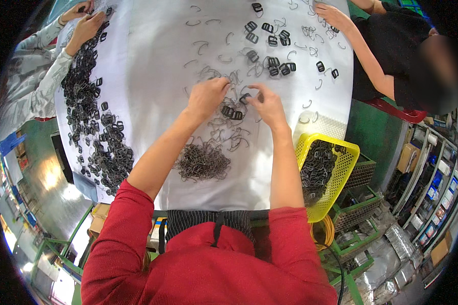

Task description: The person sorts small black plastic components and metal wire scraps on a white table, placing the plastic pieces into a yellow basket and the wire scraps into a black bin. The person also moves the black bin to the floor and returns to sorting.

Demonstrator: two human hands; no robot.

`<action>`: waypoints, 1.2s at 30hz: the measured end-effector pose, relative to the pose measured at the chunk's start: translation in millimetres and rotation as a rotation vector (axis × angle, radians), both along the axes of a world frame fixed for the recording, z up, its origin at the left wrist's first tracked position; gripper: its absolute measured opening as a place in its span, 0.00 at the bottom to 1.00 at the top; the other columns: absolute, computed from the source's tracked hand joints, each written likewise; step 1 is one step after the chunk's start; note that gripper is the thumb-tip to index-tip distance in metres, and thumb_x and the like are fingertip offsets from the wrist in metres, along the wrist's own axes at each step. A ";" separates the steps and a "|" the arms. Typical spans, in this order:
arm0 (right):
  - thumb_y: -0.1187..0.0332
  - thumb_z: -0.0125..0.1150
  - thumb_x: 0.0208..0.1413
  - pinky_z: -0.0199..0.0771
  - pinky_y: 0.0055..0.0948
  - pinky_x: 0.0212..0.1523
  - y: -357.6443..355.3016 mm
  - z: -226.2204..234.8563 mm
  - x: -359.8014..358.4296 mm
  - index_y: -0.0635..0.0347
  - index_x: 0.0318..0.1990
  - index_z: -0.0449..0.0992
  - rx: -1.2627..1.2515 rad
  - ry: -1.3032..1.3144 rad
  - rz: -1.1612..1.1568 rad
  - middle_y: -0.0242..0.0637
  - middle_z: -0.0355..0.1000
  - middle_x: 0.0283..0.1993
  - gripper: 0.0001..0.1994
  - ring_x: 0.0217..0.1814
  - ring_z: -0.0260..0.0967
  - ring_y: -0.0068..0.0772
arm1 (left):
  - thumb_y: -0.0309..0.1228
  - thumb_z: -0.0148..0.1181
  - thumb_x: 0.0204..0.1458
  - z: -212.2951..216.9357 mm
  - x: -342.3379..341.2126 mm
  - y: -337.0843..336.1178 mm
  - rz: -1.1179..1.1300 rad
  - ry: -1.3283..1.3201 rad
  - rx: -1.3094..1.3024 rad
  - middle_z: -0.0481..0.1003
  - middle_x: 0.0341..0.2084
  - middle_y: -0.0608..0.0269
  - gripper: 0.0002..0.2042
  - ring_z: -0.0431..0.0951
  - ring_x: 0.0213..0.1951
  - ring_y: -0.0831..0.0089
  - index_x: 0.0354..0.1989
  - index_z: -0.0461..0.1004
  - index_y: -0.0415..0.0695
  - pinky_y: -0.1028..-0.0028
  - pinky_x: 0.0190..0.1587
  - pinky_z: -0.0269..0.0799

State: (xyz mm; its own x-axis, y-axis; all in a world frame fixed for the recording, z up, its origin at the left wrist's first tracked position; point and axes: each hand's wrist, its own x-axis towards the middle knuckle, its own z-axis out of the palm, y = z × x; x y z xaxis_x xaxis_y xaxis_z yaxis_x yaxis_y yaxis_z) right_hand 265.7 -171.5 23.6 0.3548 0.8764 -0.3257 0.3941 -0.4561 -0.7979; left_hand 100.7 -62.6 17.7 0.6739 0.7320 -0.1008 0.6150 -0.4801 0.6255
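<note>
Over the middle of the white table, my left hand (207,97) is closed in a pinch; whatever lies between its fingertips is too small to make out. My right hand (266,105) is just beside it, its thumb and fingers at a small black slide buckle (245,98), which it appears to grip by the edge. Several more black buckles (232,113) lie on the tabletop below the two hands. Thin, bent wire hooks (234,134) are scattered around them. Closer to me, between my forearms, sits a dense tangled heap of dark wire hooks (203,160).
A yellow perforated basket (352,148) of black buckles stands by the table's right edge. Heaped buckles (109,152) line the left side; loose ones (273,66) lie farther off. Co-workers' hands (89,28) work at far left, and another person's hand (333,16) at far right.
</note>
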 end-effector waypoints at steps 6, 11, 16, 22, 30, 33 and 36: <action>0.66 0.63 0.40 0.63 0.27 0.24 -5.2 -6.3 0.3 0.57 0.33 0.72 -0.015 -0.318 0.132 0.34 0.68 0.25 0.12 0.26 0.65 0.31 | 0.41 0.61 0.46 32.4 -40.5 62.7 0.261 0.106 -0.521 0.73 0.18 0.63 0.13 0.68 0.21 0.79 0.27 0.75 0.41 0.77 0.24 0.63; 0.67 0.60 0.47 0.59 0.17 0.18 -15.1 12.5 1.7 0.61 0.34 0.70 0.043 1.015 -0.270 0.33 0.69 0.30 0.09 0.28 0.66 0.22 | 0.40 0.61 0.47 27.3 -80.2 75.7 0.378 -0.240 -1.134 0.70 0.20 0.72 0.13 0.59 0.17 0.85 0.29 0.74 0.43 0.83 0.18 0.51; 0.67 0.58 0.49 0.58 0.16 0.17 28.5 22.0 -20.8 0.61 0.36 0.69 0.076 1.061 -0.318 0.35 0.69 0.31 0.10 0.21 0.66 0.23 | 0.37 0.61 0.47 21.4 -94.6 69.3 0.291 -0.362 -1.274 0.69 0.21 0.70 0.16 0.59 0.17 0.86 0.40 0.70 0.40 0.84 0.17 0.48; 0.64 0.62 0.41 0.68 0.27 0.32 83.7 -0.3 -65.6 0.59 0.36 0.74 -0.095 -0.293 0.076 0.39 0.72 0.27 0.13 0.29 0.70 0.30 | 0.37 0.59 0.49 35.8 -105.5 66.4 0.246 -0.320 -1.193 0.64 0.18 0.74 0.26 0.55 0.16 0.88 0.55 0.61 0.42 0.86 0.16 0.47; 0.64 0.63 0.40 0.68 0.26 0.28 60.4 13.3 -32.7 0.62 0.31 0.77 -0.260 0.178 -0.072 0.39 0.74 0.27 0.12 0.26 0.69 0.29 | 0.40 0.52 0.54 -1.9 -124.7 45.5 0.606 -0.689 -1.584 0.65 0.23 0.70 0.13 0.61 0.21 0.84 0.37 0.69 0.43 0.84 0.19 0.57; 0.64 0.64 0.39 0.68 0.26 0.26 36.9 26.3 -16.0 0.63 0.29 0.77 -0.375 0.106 -0.171 0.38 0.74 0.26 0.12 0.24 0.69 0.27 | 0.41 0.58 0.49 6.5 -97.0 23.6 0.509 -0.672 -1.572 0.70 0.24 0.68 0.13 0.71 0.26 0.81 0.33 0.72 0.43 0.85 0.20 0.61; 0.65 0.64 0.38 0.66 0.26 0.25 -5.6 32.6 0.4 0.63 0.30 0.77 -0.336 -0.271 -0.195 0.38 0.72 0.23 0.12 0.22 0.67 0.27 | 0.40 0.59 0.47 8.3 -52.3 2.1 0.254 -0.210 -1.129 0.73 0.27 0.62 0.13 0.75 0.32 0.69 0.34 0.71 0.44 0.72 0.27 0.68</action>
State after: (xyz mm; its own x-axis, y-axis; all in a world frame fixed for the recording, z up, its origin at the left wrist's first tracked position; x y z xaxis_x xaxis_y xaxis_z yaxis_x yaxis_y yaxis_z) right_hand 266.1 -177.1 56.2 0.6134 0.6469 -0.4531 0.4494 -0.7576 -0.4733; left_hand 48.3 -60.5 25.9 0.6018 0.4148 -0.6825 0.4473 0.5328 0.7183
